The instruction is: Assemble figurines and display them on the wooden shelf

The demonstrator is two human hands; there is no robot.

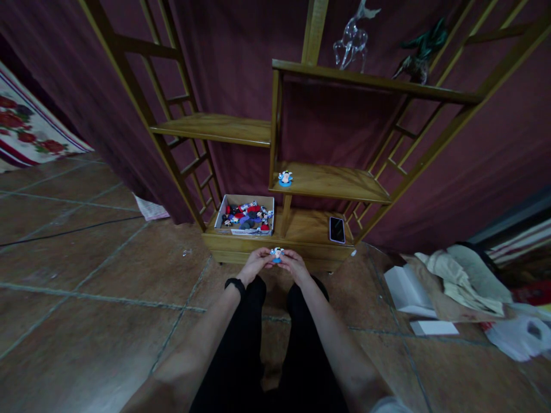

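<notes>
Box (236, 232) of figurines (253, 211) left of phone (337, 230) on bottom shelf (303, 226), single figurine (284, 178) on middle shelf (336, 180) above

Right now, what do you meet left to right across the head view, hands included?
Flowered cloth → black wristband → left hand → held figurine → right hand → phone → larger white box → plastic bag.

A small white-and-pink figurine (278, 252) is mounted on a blue base. It is held upright, near its base, between both hands (255, 263).
</notes>
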